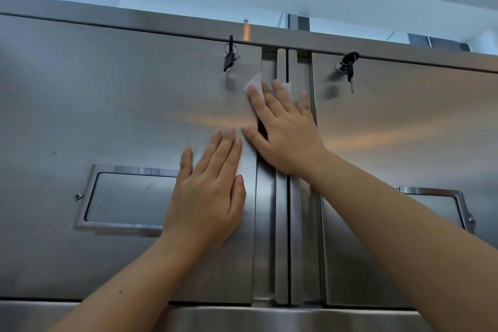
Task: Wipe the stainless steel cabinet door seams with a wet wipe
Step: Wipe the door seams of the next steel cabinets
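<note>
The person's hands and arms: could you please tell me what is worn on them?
Nothing is worn. The left hand and right hand are bare: no gloves, rings, watch or bracelet. Both forearms are bare to the frame's edge, no sleeve in view. A small spot marks the left forearm.

A black-headed key (pixel 228 60) is hanging from its lock just up and left of the right hand (pixel 285 132), and a second key (pixel 349 70) is dangling up to that hand's right. A framed panel (pixel 129 198) is sitting left of the left hand (pixel 207 194).
</note>
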Tool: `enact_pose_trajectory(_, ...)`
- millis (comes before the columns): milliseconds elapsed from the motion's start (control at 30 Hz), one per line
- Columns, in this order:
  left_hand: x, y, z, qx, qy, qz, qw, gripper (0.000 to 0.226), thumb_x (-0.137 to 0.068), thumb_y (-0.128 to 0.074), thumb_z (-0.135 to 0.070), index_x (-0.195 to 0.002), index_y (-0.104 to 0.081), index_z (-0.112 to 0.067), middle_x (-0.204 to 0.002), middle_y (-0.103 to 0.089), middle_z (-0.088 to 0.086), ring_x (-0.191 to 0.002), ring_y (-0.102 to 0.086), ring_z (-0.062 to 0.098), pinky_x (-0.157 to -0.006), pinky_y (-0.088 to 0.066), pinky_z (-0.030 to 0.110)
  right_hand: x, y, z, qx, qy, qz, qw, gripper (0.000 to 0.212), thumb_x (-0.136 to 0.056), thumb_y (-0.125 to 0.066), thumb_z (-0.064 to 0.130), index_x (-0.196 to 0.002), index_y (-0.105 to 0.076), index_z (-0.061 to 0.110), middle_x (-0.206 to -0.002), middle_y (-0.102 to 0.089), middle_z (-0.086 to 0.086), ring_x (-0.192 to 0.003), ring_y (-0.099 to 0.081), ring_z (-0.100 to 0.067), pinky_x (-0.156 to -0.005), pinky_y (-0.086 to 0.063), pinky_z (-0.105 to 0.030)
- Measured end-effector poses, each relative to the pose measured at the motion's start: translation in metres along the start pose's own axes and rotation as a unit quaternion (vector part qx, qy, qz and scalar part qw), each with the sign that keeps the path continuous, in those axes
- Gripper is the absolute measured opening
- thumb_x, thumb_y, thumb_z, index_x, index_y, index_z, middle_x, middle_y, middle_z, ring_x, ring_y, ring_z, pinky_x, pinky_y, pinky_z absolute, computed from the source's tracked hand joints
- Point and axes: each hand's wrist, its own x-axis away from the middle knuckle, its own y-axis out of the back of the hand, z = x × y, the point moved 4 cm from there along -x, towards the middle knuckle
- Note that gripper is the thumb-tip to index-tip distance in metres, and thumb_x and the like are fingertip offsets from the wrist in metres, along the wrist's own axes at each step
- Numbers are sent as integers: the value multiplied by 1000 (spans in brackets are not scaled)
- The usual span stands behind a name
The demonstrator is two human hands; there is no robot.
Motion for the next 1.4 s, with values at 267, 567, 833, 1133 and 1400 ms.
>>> enact_pose_trajectory(267,0,0,0,0,-1,-2,1000,54,-88,-30,-25,-133,-48,-2,-142,-41,12,-132,-36,31,-102,-23,57,-38,2,-13,25,-17,1,1000,60,-96,-15,51,-148,6,28,-157,1,0,-143,11,-16,-110,15,-45)
enact_pose_trajectory(567,0,0,0,-7,-4,0,1000,53,-87,-31,-24,-131,-50,-2,-141,-43,11,-129,-39,32,-99,-28,61,-65,8,-18,35,-39,-3,999,60,-97,-15,50,-149,1,25,-157,-7,0,-143,7,-18,-111,12,-47)
enact_pose_trajectory(833,1,0,0,-2,-2,2,1000,54,-88,-30,-25,-133,-48,-2,-142,-41,12,-131,-36,32,-101,-24,59,-50,5,-17,17,-28,-3,999,63,-95,-17,54,-149,2,26,-157,-3,0,-143,9,-16,-110,13,-47)
enact_pose_trajectory(1133,2,0,-1,-11,-2,-6,1000,53,-87,-31,-24,-131,-50,-1,-141,-43,13,-130,-40,31,-101,-26,57,-41,-1,-6,-1,-47,-18,999,60,-97,-16,49,-149,2,23,-157,0,-3,-143,9,-18,-109,15,-47)
enact_pose_trajectory(1400,2,1,-5,-31,4,11,999,55,-86,-31,-24,-133,-48,0,-140,-45,15,-129,-42,30,-102,-30,57,4,-7,10,-17,-34,-11,999,61,-97,-19,47,-149,3,23,-157,2,-3,-143,10,-19,-109,14,-46)
